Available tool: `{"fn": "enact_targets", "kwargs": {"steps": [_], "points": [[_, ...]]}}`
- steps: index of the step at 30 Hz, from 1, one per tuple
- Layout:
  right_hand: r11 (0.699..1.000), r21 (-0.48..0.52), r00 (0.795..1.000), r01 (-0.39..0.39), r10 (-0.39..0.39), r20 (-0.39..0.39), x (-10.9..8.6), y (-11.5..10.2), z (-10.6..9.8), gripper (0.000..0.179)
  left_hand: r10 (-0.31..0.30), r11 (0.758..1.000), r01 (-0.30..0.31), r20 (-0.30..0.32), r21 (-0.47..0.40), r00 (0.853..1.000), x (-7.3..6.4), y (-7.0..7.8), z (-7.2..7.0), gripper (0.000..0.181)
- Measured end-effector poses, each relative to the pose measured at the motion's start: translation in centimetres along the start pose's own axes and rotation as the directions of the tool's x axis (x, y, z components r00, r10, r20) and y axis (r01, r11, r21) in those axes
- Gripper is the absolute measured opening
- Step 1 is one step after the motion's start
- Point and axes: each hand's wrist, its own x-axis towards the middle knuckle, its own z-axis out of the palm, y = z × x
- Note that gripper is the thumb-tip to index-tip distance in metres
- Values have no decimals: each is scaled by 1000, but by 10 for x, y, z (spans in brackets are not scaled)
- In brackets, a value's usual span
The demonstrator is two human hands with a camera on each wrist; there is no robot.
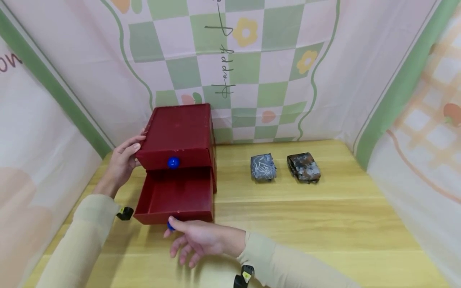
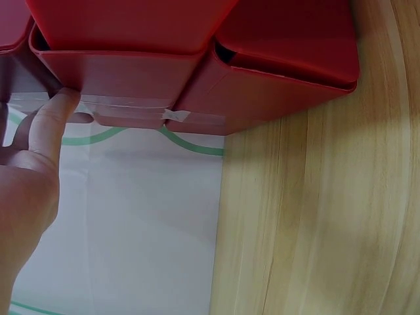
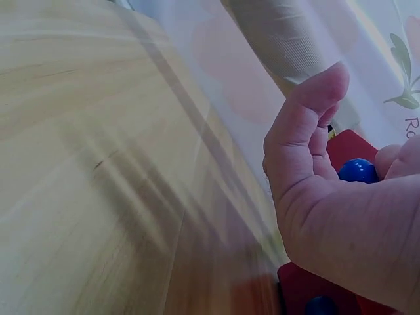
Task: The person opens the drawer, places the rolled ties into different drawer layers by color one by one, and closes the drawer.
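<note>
Tabletop [image 1: 324, 216] below, I judge drawer [image 1: 155, 218] pulling nearly done: right hand [image 1: 203, 238] pinches knob [image 1: 171, 227], uncurled left hand [image 1: 123, 163] braces cabinet [image 1: 180, 127]; release next.

A light yellow wooden tabletop [image 1: 324, 224], its streaked grain running side to side in the head view, carries three things directly. A dark red two-drawer cabinet [image 1: 178, 126] stands upright at the rear left, its lower drawer [image 1: 194, 217] drawn out over the wood towards the near side. To its right, well apart from it, lies a grey folded bundle [image 1: 263, 167] with white line markings. Just beyond, further right and not touching it, lies a black, brown and grey mottled bundle [image 1: 304, 167]. Soft shadows fall across the near wood.
</note>
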Motion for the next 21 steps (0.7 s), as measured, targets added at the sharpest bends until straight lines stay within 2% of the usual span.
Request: {"fn": "enact_targets", "kwargs": {"steps": [9,14,16,18,21], "points": [[1000,-8,1000,-14,14,10,-2,2,3,59,-14,1000,14,7,6,1000,-1,1,1,28],[999,-43,999,-9,11,34,-6,5,5,59,-14,1000,14,1,-3,1000,-1,0,2,28],[997,-81,999,-3,7,52,-8,4,6,57,-12,1000,12,-2,-6,1000,-1,0,2,29],[987,-159,997,7,5,74,-13,2,6,52,-9,1000,9,-5,-9,1000,-1,0,2,29],[949,-315,993,6,30,112,-23,-4,5,43,-7,1000,7,-6,-8,1000,-1,1,2,29]]}}
